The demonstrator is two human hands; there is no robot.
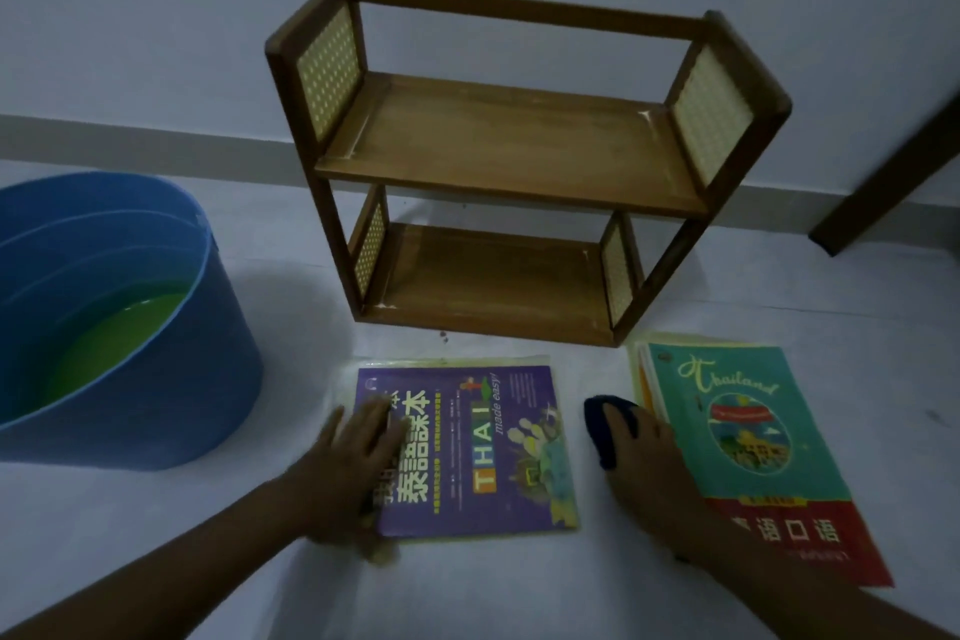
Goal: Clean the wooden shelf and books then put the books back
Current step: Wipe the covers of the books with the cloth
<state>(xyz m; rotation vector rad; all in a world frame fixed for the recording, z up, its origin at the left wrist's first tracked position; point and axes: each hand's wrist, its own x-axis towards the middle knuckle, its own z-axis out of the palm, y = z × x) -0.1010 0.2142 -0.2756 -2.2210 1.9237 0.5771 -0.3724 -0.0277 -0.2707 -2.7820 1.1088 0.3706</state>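
Note:
A two-tier wooden shelf (511, 156) with woven side panels stands on the floor against the wall, both tiers bare. In front of it lies a purple "THAI made easy" book (498, 452) on top of a yellowish one. My left hand (353, 463) rests flat on the purple book's left edge, fingers spread. To the right lies a stack topped by a teal and red "Thailand" book (748, 442). My right hand (644, 463) holds a dark blue cloth (602, 426) on the floor between the two piles.
A blue bucket (156, 379) holding greenish water stands at the left, close to the purple book. A dark wooden post (893, 182) leans in at the far right. A few dark crumbs (444, 337) lie on the pale floor by the shelf's front.

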